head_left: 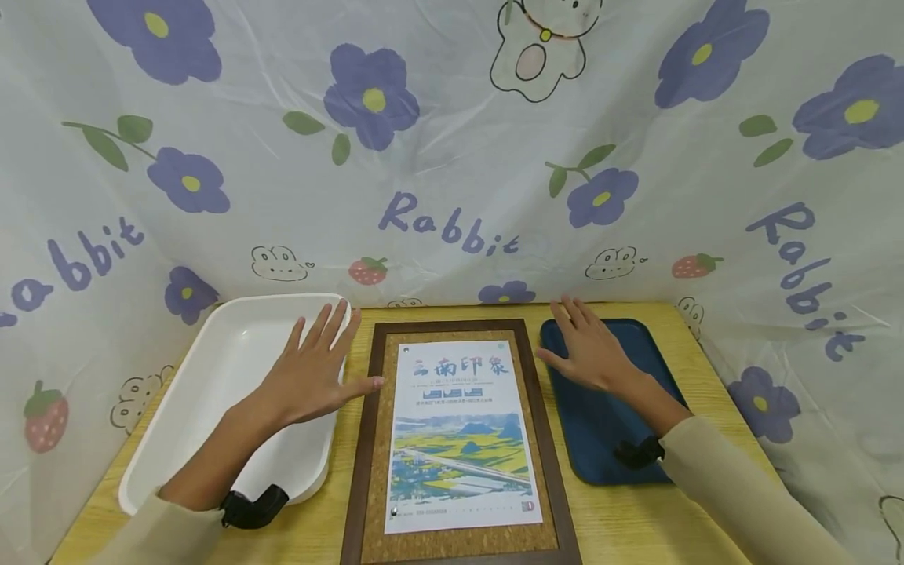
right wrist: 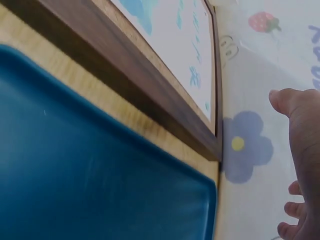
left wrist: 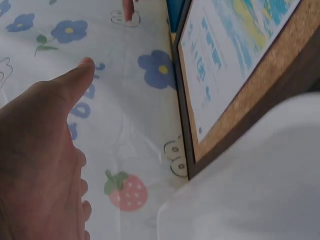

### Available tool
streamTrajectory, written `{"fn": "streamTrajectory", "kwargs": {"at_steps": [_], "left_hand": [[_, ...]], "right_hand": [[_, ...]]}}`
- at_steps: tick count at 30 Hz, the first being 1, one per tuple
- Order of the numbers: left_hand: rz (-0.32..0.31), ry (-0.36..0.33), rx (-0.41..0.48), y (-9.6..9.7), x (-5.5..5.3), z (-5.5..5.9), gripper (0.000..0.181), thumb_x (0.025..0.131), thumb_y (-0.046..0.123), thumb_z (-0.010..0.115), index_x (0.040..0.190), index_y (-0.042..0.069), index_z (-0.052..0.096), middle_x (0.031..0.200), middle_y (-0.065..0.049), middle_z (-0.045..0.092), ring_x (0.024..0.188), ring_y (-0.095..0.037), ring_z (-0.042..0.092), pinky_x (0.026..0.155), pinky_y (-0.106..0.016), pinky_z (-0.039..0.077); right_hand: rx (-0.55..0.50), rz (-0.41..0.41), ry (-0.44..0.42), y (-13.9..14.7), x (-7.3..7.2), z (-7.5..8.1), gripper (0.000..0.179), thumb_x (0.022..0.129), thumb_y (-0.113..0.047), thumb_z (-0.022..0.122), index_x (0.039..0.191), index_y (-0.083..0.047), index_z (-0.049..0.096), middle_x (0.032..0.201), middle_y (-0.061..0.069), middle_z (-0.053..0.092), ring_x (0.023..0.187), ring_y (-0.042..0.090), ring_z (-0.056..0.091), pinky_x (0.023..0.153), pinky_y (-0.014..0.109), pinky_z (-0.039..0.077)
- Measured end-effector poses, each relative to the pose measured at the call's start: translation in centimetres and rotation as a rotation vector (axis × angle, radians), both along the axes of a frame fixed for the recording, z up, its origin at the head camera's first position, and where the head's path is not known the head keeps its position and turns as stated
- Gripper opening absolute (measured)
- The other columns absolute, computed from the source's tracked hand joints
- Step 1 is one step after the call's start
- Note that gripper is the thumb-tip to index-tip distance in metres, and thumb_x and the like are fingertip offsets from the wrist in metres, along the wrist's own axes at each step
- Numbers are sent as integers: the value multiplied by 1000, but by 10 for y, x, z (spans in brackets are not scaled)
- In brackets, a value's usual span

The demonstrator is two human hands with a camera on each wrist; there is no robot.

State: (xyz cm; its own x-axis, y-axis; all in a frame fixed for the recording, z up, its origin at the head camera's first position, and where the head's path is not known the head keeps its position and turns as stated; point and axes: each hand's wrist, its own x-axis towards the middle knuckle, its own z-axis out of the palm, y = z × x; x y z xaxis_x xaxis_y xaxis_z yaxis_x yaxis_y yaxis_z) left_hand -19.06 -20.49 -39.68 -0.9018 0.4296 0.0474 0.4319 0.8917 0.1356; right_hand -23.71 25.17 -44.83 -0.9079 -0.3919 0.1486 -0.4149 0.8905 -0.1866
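Observation:
Fingers spread, my left hand [head_left: 311, 373] is held over the right side of a white tray [head_left: 233, 377] and grips nothing. My right hand [head_left: 586, 345], also with straight fingers and holding nothing, is above a dark blue tray [head_left: 600, 439]. Between the two trays lies a cork board [head_left: 466, 545] in a brown wooden frame. A printed poster [head_left: 459, 439] with a landscape picture is fixed to it, with pins at its corners. In the left wrist view the left thumb [left wrist: 75, 82] points away from the board; the right wrist view shows the right hand [right wrist: 305, 145] beyond the blue tray's end.
Everything stands on a light wooden table [head_left: 332, 510]. A white cloth [head_left: 452, 157] printed with purple flowers, strawberries and rabbits hangs behind the table and along both sides. A black strap device [head_left: 257, 506] is on the left wrist, another [head_left: 639, 453] on the right.

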Motion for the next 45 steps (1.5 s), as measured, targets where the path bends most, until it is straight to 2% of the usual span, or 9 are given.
{"fn": "streamTrajectory", "kwargs": {"at_steps": [7, 11, 17, 26, 30, 33, 39, 45], "left_hand": [[-31, 0, 44, 20, 15, -10, 112, 95, 74, 59, 169, 2, 17, 176, -24, 7, 162, -45, 7, 126, -70, 9], [-45, -11, 70, 30, 22, -15, 111, 95, 75, 60, 170, 4, 18, 176, -23, 10, 162, -45, 9, 127, -69, 9], [-94, -23, 107, 41, 32, -25, 112, 95, 77, 58, 170, 6, 15, 177, -20, 6, 163, -43, 8, 126, -70, 12], [-109, -94, 79, 56, 42, -48, 110, 95, 78, 57, 171, 9, 16, 177, -18, 0, 163, -41, 3, 126, -69, 9], [-114, -142, 58, 61, 44, -61, 110, 96, 79, 53, 171, 10, 12, 177, -17, -2, 163, -39, -1, 128, -67, 9], [-121, -168, 57, 64, 46, -70, 110, 96, 79, 52, 171, 9, 13, 177, -16, -2, 163, -39, 0, 129, -65, 9], [-124, -179, 65, 67, 48, -83, 110, 95, 80, 53, 170, 7, 19, 177, -20, 6, 163, -42, 5, 128, -65, 12], [-132, -209, 77, 65, 48, -94, 110, 95, 79, 54, 170, 7, 18, 177, -21, 5, 163, -43, 2, 128, -65, 11]], "right_hand": [[-47, 47, 46, -16, 5, -9, 94, 99, -51, 70, 166, 1, 29, 170, 27, 29, 154, 49, 33, 115, 68, 39], [-81, 77, 66, -26, 3, -13, 90, 99, -48, 73, 164, 1, 35, 164, 27, 39, 149, 48, 40, 113, 67, 42], [-107, 109, 94, -39, 0, -18, 83, 98, -44, 76, 158, 4, 45, 153, 28, 51, 142, 44, 49, 110, 61, 47], [-172, 130, 108, -49, -8, -30, 63, 97, -30, 79, 143, 10, 59, 135, 29, 62, 120, 43, 63, 96, 58, 56], [-262, 129, 89, -52, -15, -40, 46, 96, -21, 80, 128, 10, 69, 114, 23, 67, 98, 34, 65, 80, 51, 56], [-349, 117, 49, -53, -20, -47, 34, 96, -17, 81, 118, 7, 73, 102, 17, 67, 88, 26, 64, 74, 45, 55], [-462, 75, 4, -53, -29, -57, 27, 95, -12, 81, 115, 6, 76, 96, 12, 69, 84, 23, 68, 74, 41, 59], [-509, 38, -50, -54, -34, -62, 22, 95, -10, 81, 111, 4, 79, 96, 11, 71, 82, 22, 68, 72, 38, 59]]}}
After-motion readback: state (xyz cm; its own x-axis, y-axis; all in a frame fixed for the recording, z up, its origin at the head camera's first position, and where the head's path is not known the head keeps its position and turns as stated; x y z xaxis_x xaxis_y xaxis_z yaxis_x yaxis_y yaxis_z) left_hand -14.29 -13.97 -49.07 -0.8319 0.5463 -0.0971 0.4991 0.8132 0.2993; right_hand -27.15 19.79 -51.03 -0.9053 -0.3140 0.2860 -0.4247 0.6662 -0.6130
